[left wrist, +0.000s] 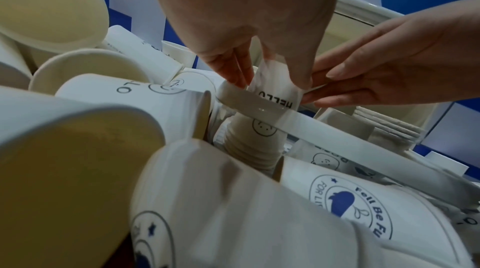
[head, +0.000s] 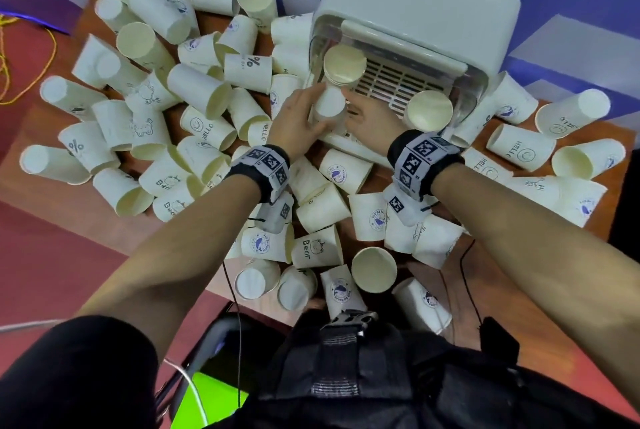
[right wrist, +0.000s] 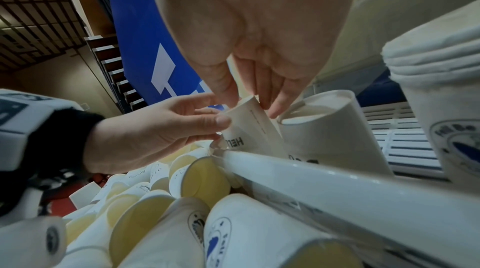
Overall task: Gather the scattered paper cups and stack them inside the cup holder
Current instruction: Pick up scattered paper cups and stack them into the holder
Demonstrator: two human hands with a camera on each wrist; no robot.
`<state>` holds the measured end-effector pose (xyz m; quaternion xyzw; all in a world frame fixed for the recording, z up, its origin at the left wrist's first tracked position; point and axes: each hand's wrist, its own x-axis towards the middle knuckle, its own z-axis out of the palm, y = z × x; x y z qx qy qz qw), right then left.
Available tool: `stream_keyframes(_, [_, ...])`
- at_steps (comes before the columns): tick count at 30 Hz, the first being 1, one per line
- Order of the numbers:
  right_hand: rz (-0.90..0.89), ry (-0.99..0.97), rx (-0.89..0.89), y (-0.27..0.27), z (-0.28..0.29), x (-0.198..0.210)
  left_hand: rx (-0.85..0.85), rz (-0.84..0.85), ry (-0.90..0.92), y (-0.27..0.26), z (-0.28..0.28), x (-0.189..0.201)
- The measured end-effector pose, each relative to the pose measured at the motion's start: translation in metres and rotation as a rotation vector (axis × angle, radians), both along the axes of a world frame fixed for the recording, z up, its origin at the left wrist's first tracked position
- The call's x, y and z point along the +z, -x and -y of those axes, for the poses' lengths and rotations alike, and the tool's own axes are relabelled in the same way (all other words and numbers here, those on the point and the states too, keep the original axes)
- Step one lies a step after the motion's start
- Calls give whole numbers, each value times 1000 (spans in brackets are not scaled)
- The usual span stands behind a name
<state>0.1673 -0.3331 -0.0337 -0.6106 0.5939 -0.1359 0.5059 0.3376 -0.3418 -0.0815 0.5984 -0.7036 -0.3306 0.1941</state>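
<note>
Fingers of both hands pinching HELLO cup, at cup holder

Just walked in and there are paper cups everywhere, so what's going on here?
A person is tidying loose paper cups into the white cup holder. Both the left hand and the right hand pinch one upside-down HELLO cup at the holder's open front, above a stack of cups already there. Another stack stands inside. Dozens of cups lie scattered over the wooden table.
</note>
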Motion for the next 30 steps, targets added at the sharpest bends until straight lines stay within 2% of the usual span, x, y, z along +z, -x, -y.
stream_keyframes(5, [-146,50,86,-2,6,-1,-1,52,-3,1,4,-3])
stream_keyframes(8, [-208,57,81,-2,8,3,-1,87,-17,3,6,0])
stream_keyframes(11, [-175,86,50,0,5,4,-6,100,-43,7,4,4])
stream_keyframes(15, [-68,120,-33,9,-12,7,70,49,-48,15,-6,14])
stream_keyframes(21, [-61,121,-158,48,-50,13,110,28,90,46,-31,37])
stream_keyframes(30, [-91,129,-218,128,-115,15,-108,17,91,119,-79,60])
